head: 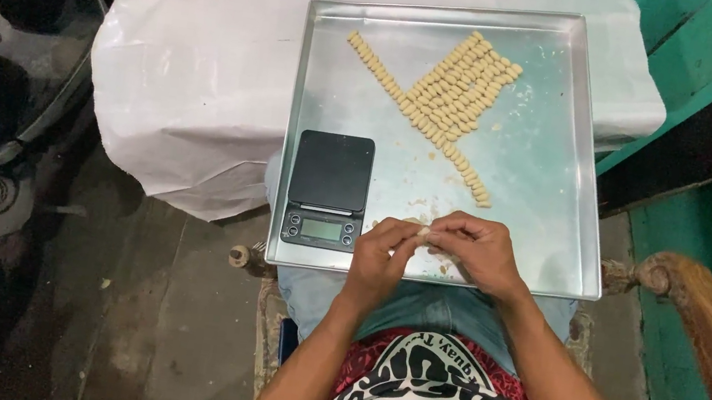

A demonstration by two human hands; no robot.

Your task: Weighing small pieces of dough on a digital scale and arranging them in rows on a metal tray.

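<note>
From the head camera, a seated person works over a metal tray resting across the lap; the left hand and right hand meet at the tray's near edge, fingertips pinched together on a small pale dough piece; both grips are narrow, closed on that one piece between them. Just left of the grip sits a small black digital scale; beyond the grip, toward the tray's far side, rows of shaped dough pieces lie in tidy diagonal lines. The dough looks soft, light and easily squashed, so it likely wants only a gentle fingertip hold at its ends; crumbs lie scattered beside the grip. A white cloth covers the surface past the tray.
</note>
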